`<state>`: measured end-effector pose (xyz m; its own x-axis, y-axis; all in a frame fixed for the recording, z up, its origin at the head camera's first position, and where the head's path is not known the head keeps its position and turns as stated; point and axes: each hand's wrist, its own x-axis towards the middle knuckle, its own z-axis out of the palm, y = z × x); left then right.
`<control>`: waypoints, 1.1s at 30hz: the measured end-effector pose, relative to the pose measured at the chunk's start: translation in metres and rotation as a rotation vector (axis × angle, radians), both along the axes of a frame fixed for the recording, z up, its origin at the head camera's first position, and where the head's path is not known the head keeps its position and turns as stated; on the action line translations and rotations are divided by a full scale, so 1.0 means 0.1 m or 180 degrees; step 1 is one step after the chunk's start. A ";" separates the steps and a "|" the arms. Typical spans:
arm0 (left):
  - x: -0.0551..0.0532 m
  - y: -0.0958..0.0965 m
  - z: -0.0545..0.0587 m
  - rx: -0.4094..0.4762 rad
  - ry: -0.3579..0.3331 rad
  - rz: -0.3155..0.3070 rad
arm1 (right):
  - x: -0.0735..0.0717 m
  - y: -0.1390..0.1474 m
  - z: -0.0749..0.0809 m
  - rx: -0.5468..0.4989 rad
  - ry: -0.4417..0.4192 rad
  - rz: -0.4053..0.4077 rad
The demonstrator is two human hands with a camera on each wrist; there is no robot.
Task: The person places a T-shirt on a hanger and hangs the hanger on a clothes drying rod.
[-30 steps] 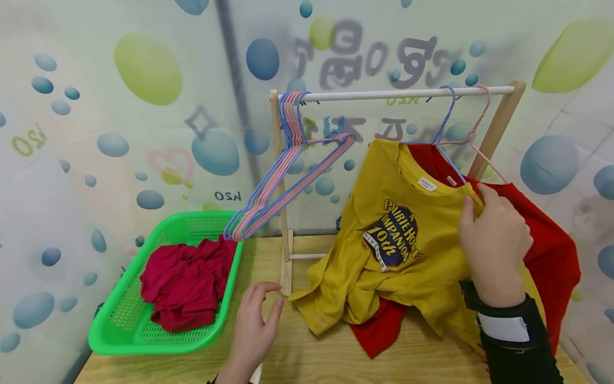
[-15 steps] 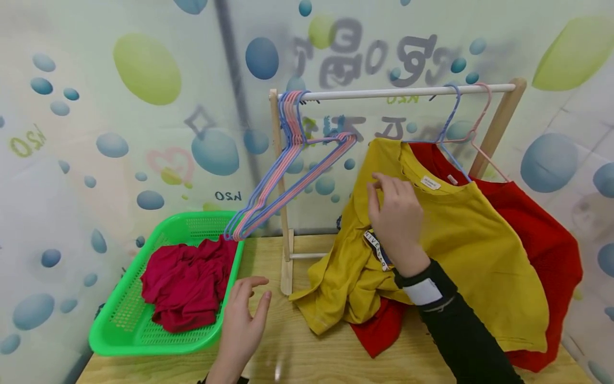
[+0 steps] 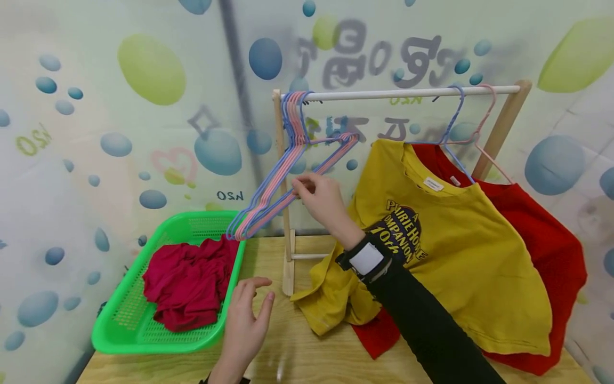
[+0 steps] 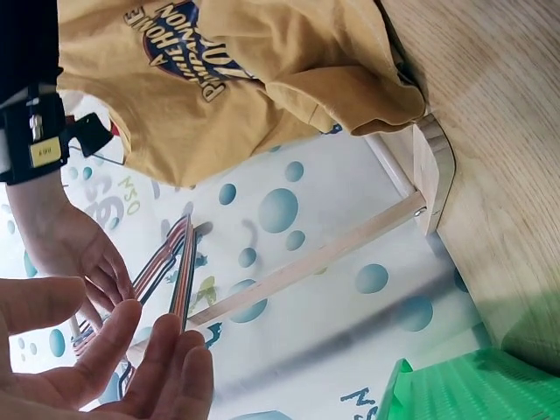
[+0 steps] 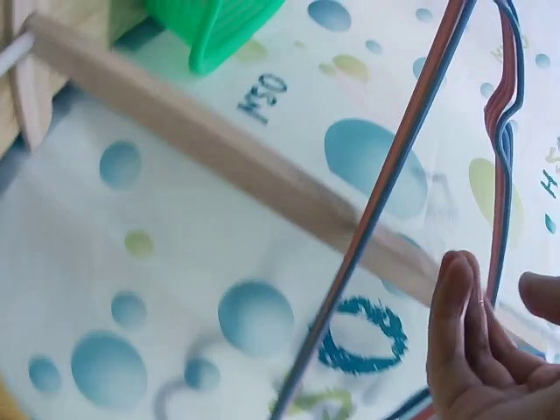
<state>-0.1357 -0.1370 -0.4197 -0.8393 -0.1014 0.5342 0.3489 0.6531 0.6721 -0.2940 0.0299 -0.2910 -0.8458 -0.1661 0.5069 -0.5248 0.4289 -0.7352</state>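
From where I stand, the widest gap on the white rail [image 3: 384, 95] is between the bunched hangers [image 3: 273, 185] at its left end and the blue hanger [image 3: 451, 122] that carries the yellow shirt [image 3: 460, 240]. The red shirt [image 3: 542, 234] hangs just behind that one, near the right post [image 3: 508, 122]. Below, a strip of bare table [image 3: 273, 341] runs between the green basket [image 3: 158, 349] and the yellow sleeve; the bunch's lower tips jut out to the basket's right edge.

The head view shows dark red cloth [image 3: 187, 282] in the basket, while the wrist views catch only bits of its green wall. The right wrist view shows what the head view hides: the right hand [image 3: 320, 198] has its thumb held apart from its fingers.

That hand is up at the hangers, its fingertips by their long bars; whether they touch, I can't tell. The left hand [image 3: 244, 320], relaxed, thumb wide of loosely bent fingers, is beside the basket, lower than the hangers and well apart from them.
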 end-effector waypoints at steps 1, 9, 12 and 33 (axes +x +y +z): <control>0.00 0.00 0.00 0.0009 -0.0013 0.0000 | -0.02 -0.04 0.01 -0.0162 -0.0162 0.0141; -0.01 0.00 0.00 -0.0007 -0.0034 -0.0033 | -0.10 -0.22 0.05 -0.1323 -0.1097 0.0596; -0.01 0.00 0.00 0.0000 0.0011 -0.0038 | -0.10 -0.24 0.07 -0.1450 -0.1209 0.0572; -0.01 -0.02 0.02 0.0030 0.0068 -0.0005 | 0.06 -0.10 0.46 -0.2632 -0.1955 0.0984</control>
